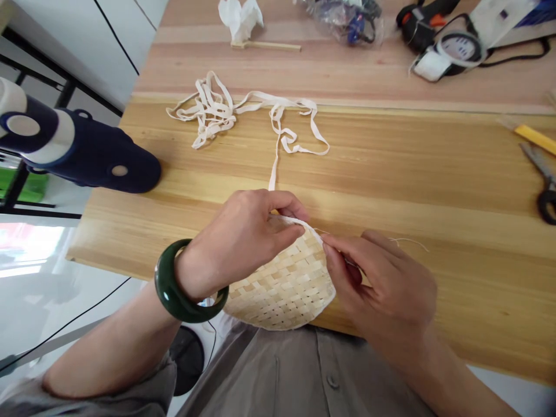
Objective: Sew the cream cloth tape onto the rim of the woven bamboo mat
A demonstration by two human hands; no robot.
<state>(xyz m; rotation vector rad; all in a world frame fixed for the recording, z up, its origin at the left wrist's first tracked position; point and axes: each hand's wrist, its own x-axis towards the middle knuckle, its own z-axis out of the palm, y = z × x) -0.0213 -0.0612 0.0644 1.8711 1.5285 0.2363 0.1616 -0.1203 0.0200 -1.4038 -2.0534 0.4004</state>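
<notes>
Woven piece: a woven bamboo disc [282, 284], held in both hands over the near edge of the wooden table [391, 174]
Left hand [238, 237]: clenched on the disc's upper rim, a green jade bangle [174, 295] on the wrist
Right hand [382, 284]: pinching the disc's right rim between fingers and thumb
White thread [408, 240]: runs from the right hand, just beyond the disc
Cream cotton tape [273, 174]: runs from under the left fingers, bunched beyond the disc
Scissors [547, 202]: well right of the disc

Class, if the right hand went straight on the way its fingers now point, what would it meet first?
The right hand meets the woven bamboo piece's rim first, seemingly at once; depth is unclear.
</notes>
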